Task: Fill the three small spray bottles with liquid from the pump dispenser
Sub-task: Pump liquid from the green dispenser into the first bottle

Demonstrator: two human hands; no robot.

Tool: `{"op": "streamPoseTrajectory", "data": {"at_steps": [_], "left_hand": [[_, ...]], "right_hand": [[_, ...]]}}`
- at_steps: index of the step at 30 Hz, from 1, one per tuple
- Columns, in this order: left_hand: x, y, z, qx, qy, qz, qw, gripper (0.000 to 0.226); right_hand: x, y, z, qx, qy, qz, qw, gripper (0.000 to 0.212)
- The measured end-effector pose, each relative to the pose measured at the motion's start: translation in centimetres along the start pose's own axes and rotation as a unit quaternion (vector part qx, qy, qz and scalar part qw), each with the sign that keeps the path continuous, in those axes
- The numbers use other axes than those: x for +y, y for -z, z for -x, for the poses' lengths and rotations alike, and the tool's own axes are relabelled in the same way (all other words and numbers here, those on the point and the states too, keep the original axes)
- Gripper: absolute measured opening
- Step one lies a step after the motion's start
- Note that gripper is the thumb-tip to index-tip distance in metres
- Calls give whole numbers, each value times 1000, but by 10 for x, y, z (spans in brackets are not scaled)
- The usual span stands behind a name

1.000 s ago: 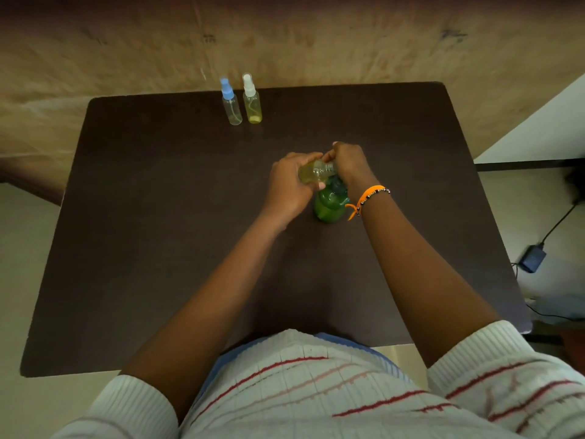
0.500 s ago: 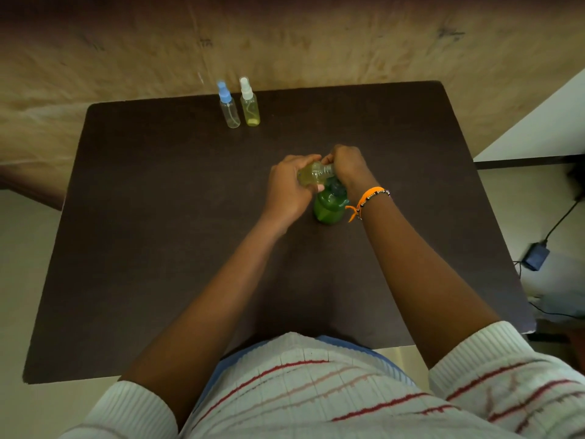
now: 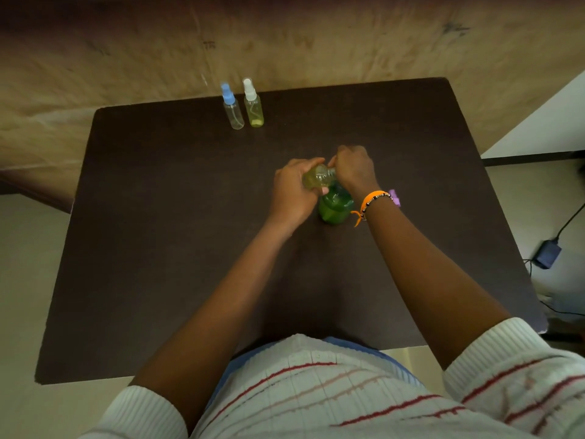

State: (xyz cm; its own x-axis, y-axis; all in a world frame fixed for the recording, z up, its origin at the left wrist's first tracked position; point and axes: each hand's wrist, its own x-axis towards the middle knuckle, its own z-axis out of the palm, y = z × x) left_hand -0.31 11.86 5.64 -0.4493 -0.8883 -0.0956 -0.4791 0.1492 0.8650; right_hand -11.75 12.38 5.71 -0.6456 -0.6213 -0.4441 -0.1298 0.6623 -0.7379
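left hand (image 3: pixel 292 193) gripping small bottle (image 3: pixel 316 177), label unreadable

White red-striped sleeves (image 3: pixel 519 375), orange bracelet (image 3: pixel 372 198)

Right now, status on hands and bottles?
Left hand grips small clear yellowish bottle; right hand at its neck, above green pump dispenser. Nothing obstructing.

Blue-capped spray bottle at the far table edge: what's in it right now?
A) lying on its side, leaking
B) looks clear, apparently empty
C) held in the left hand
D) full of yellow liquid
B: the blue-capped spray bottle stands upright and looks clear, while the white-capped spray bottle beside it shows yellow liquid; neither hand touches it.
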Motion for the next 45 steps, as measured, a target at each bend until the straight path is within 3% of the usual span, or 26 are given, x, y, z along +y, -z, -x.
{"op": "streamPoseTrajectory", "data": {"at_steps": [6,10,17,20,23,25,28,30,33,36,41,45], "left_hand": [[5,4,2,2,-5,17,1000,54],[2,2,3,8,-6,24,1000,54],[-2,1,2,2,-10,27,1000,55],[-1,2,1,6,-15,34,999,55],[-2,2,1,8,-20,33,999,55],[-3,0,0,6,-21,34,999,55],[-6,-2,-1,6,-21,21,1000,56],[-7,-2,-1,7,-24,16,1000,56],[-5,-1,-1,4,-25,21,999,57],[-5,2,-2,3,-27,20,999,57],[-8,1,-1,3,-23,38,999,56],[-9,-3,-1,-2,-10,32,999,56]], "right_hand": [[-2,1,-1,-16,-17,-20,1000,37],[2,0,1,25,6,-19,1000,42],[0,0,2,4,0,2,1000,62],[-2,0,1,-15,-17,1,1000,41],[0,0,0,-4,-20,-14,1000,35],[1,0,0,8,-20,-20,1000,38],[0,0,4,17,-17,-14,1000,65],[0,0,5,20,-11,-9,1000,72],[-1,1,3,6,-12,3,1000,67],[-1,0,-2,-20,-18,-11,1000,41],[5,-1,-9,-9,-12,-7,1000,43],[8,-1,-10,-10,-8,17,1000,65]]}}
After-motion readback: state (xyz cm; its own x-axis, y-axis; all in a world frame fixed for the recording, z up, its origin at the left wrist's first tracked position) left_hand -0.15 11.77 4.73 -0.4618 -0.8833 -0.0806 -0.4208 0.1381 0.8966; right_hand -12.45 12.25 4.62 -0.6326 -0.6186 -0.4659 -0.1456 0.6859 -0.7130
